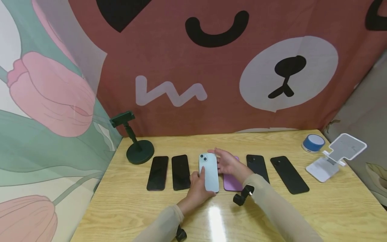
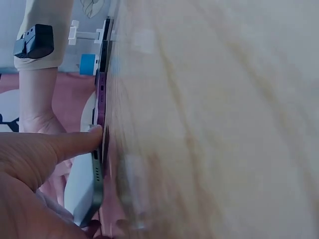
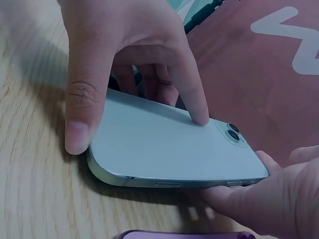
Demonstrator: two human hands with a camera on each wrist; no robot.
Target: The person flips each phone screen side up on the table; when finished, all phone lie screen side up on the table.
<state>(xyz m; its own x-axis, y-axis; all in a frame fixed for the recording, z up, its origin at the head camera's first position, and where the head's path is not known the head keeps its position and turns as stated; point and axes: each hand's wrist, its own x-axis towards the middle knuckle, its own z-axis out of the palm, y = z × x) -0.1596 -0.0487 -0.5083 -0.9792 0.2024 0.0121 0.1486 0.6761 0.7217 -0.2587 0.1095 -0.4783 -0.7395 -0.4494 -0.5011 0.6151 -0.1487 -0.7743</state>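
Note:
A pale blue smartphone (image 1: 211, 174), its back with two camera lenses facing up, is tilted just over the table in the middle of the head view. My left hand (image 1: 198, 191) grips its lower end, thumb at the bottom edge and index finger laid on the back. At the upper right side, my right hand (image 1: 228, 163) holds the corner; in the right wrist view its fingers (image 3: 224, 199) reach under the edge. A purple phone (image 1: 229, 181) lies partly beneath the right forearm. Left of my left hand rests a black phone (image 1: 180, 173).
Another black phone (image 1: 158, 173) lies farther left, near a dark green phone stand (image 1: 140, 152). Two black phones, one nearer (image 1: 257, 164) and one farther right (image 1: 289, 174), lie right of the purple one. Beyond are a blue-and-white cylinder (image 1: 313, 143) and a white folding stand (image 1: 323, 169).

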